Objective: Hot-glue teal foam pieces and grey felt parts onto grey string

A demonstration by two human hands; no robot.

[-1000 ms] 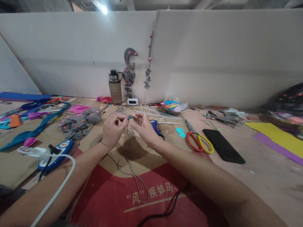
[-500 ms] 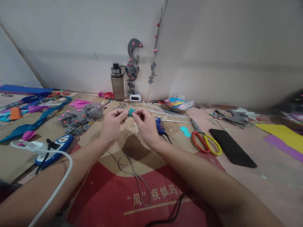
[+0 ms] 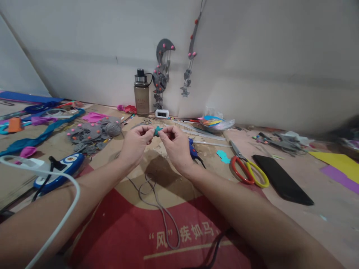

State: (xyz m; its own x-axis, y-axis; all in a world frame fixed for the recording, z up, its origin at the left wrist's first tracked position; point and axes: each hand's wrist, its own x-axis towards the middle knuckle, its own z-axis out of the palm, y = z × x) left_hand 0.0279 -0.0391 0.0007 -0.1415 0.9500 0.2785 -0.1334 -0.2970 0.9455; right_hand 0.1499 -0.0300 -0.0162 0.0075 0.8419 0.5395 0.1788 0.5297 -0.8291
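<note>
above cardboard [image 3: 126, 231], small teal piece [image 3: 157, 130]

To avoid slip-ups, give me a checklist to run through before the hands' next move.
1. Green piece pinched by left hand: ok.
2. Green piece pinched by right hand: ok.
3. Grey cord free of loops: not ok, it lies looped on the cardboard.
4. Grey cord attached to green piece: cannot tell.
5. Scissors apart from grey cord: ok.
6. Blue tool clear of right hand: cannot tell.
</note>
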